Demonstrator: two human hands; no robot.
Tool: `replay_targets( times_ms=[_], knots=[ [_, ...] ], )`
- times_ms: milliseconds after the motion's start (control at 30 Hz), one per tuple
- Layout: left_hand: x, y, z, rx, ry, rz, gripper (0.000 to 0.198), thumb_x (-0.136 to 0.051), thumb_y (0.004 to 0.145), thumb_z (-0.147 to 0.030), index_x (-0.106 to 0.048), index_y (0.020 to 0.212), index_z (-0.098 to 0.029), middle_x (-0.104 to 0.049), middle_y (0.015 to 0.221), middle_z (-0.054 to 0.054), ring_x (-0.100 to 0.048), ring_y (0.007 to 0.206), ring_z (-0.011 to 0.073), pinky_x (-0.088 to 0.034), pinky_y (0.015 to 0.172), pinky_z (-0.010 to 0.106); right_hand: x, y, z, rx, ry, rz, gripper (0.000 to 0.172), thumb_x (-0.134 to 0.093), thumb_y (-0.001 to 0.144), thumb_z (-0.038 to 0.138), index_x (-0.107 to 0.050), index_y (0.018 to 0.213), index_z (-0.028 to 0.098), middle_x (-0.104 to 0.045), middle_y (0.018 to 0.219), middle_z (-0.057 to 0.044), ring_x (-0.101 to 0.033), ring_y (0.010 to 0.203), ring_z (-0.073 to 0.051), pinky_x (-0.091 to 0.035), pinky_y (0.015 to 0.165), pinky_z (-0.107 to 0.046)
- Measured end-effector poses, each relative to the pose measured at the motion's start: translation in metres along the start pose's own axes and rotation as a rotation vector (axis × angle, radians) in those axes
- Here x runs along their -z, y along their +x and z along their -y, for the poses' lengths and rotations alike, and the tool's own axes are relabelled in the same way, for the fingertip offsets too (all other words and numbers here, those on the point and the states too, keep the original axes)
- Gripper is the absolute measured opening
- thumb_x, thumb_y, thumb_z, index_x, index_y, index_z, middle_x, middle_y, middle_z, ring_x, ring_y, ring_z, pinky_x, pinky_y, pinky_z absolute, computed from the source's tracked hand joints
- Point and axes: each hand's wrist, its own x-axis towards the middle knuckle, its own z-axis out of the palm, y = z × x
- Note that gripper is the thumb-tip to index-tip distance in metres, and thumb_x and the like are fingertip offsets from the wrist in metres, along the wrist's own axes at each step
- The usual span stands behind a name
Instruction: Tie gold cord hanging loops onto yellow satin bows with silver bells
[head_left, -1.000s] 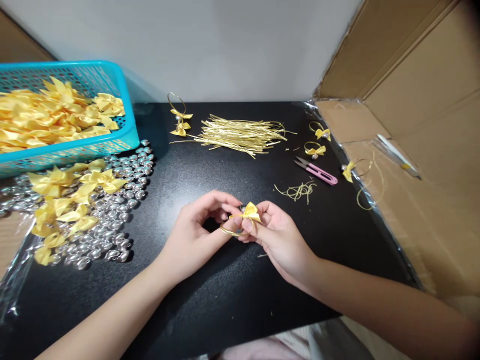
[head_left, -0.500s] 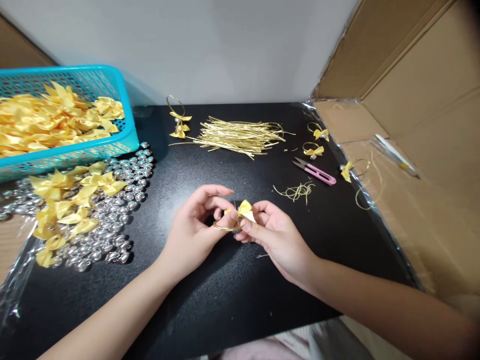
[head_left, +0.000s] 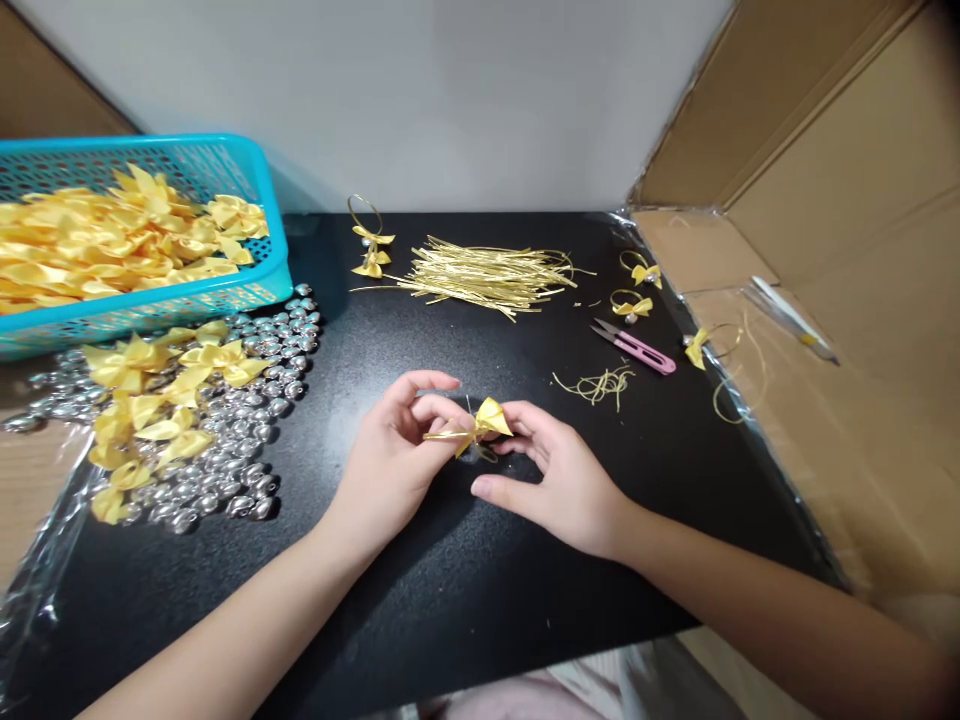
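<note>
Over the middle of the black table (head_left: 465, 590), my left hand (head_left: 394, 465) pinches a small yellow satin bow (head_left: 489, 416) tied to a gold wire loop (head_left: 450, 436). My right hand (head_left: 559, 480) meets it from the right, its fingertips curled on the bow and its thumb stretched out underneath. The loop lies nearly edge-on between the two hands.
A turquoise basket (head_left: 180, 300) full of yellow bows stands far left, with loose bows and silver beads (head_left: 225, 450) in front of it. Behind lie gold wires (head_left: 484, 275), finished bow rings (head_left: 371, 245), pink snips (head_left: 637, 347) and wire scraps (head_left: 600, 383). A cardboard box (head_left: 825, 300) walls the right.
The gold loop has turned from open-faced to nearly edge-on between my fingers. My right thumb has come off it and now points left below it. The view has shifted slightly.
</note>
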Motion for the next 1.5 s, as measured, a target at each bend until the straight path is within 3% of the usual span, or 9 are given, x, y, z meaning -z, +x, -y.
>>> replay_targets(
  times_ms=[200, 333, 500, 633, 733, 933, 1133, 1233, 1500],
  knots=[
    [0.004, 0.001, -0.003, -0.111, 0.013, -0.104, 0.032, -0.077, 0.068, -0.022, -0.056, 0.091, -0.02, -0.063, 0.061, -0.007, -0.054, 0.053, 0.0088, -0.043, 0.056, 0.021, 0.001, -0.001, 0.003, -0.051, -0.019, 0.003, 0.01, -0.071, 0.076, 0.026, -0.064, 0.08, 0.02, -0.059, 0.068, 0.003, -0.056, 0.067, -0.013, -0.046, 0.073, -0.031],
    [0.006, 0.002, -0.004, -0.163, 0.017, -0.152, 0.031, -0.077, 0.07, -0.022, -0.055, 0.092, -0.02, -0.064, 0.062, -0.007, -0.05, 0.052, 0.0072, -0.04, 0.054, 0.019, 0.007, -0.002, 0.006, 0.093, -0.094, -0.054, 0.01, -0.07, 0.077, 0.027, -0.066, 0.072, 0.02, -0.062, 0.077, -0.001, -0.058, 0.076, -0.016, -0.045, 0.074, -0.032],
    [0.004, -0.005, -0.004, -0.245, 0.14, -0.132, 0.028, -0.074, 0.075, -0.021, -0.054, 0.095, -0.02, -0.066, 0.066, -0.004, -0.048, 0.053, 0.0077, -0.039, 0.055, 0.02, 0.013, 0.0, 0.004, 0.26, -0.24, -0.217, 0.027, -0.054, 0.092, 0.029, -0.071, 0.072, 0.021, -0.062, 0.088, -0.004, -0.059, 0.089, -0.019, -0.044, 0.085, -0.036],
    [0.002, -0.01, -0.001, -0.265, 0.18, -0.099, 0.026, -0.073, 0.077, -0.021, -0.054, 0.095, -0.021, -0.067, 0.068, -0.004, -0.048, 0.055, 0.0087, -0.039, 0.057, 0.021, 0.008, 0.001, 0.001, 0.268, -0.415, -0.179, 0.008, -0.063, 0.086, 0.025, -0.07, 0.086, 0.023, -0.063, 0.094, -0.005, -0.057, 0.096, -0.022, -0.043, 0.09, -0.039],
    [0.001, -0.011, 0.0, -0.231, 0.133, -0.059, 0.027, -0.074, 0.077, -0.022, -0.054, 0.096, -0.022, -0.067, 0.068, -0.005, -0.049, 0.056, 0.009, -0.04, 0.059, 0.021, 0.004, 0.001, 0.001, 0.291, -0.485, -0.146, 0.012, -0.071, 0.08, 0.025, -0.069, 0.092, 0.022, -0.063, 0.098, -0.006, -0.055, 0.1, -0.023, -0.042, 0.092, -0.039],
    [0.0, -0.007, 0.001, -0.17, 0.024, -0.003, 0.029, -0.074, 0.075, -0.022, -0.053, 0.095, -0.02, -0.066, 0.066, -0.005, -0.052, 0.057, 0.0092, -0.042, 0.058, 0.021, 0.005, 0.001, 0.002, 0.285, -0.332, -0.093, 0.004, -0.07, 0.08, 0.023, -0.068, 0.077, 0.021, -0.062, 0.091, -0.004, -0.056, 0.096, -0.021, -0.042, 0.092, -0.04],
    [0.0, -0.006, 0.001, -0.153, 0.004, 0.008, 0.029, -0.073, 0.075, -0.021, -0.052, 0.095, -0.019, -0.065, 0.064, -0.005, -0.052, 0.056, 0.0092, -0.042, 0.057, 0.022, 0.007, 0.0, 0.003, 0.277, -0.232, -0.025, 0.008, -0.068, 0.081, 0.026, -0.068, 0.085, 0.02, -0.061, 0.094, -0.005, -0.057, 0.098, -0.022, -0.042, 0.092, -0.042],
    [-0.001, -0.008, 0.001, -0.177, 0.057, 0.012, 0.029, -0.073, 0.075, -0.021, -0.052, 0.095, -0.02, -0.066, 0.066, -0.005, -0.053, 0.058, 0.0097, -0.042, 0.059, 0.022, 0.006, 0.001, 0.002, 0.236, -0.214, -0.044, 0.012, -0.063, 0.085, 0.029, -0.068, 0.078, 0.02, -0.062, 0.09, -0.005, -0.057, 0.094, -0.021, -0.043, 0.09, -0.04],
    [0.0, -0.006, 0.005, -0.231, 0.134, -0.011, 0.029, -0.073, 0.076, -0.021, -0.052, 0.097, -0.021, -0.066, 0.066, -0.005, -0.051, 0.059, 0.0097, -0.04, 0.058, 0.022, 0.009, 0.004, 0.0, 0.196, -0.128, -0.092, 0.01, -0.067, 0.078, 0.025, -0.064, 0.071, 0.019, -0.058, 0.083, -0.003, -0.056, 0.082, -0.017, -0.044, 0.077, -0.033]
  ],
)
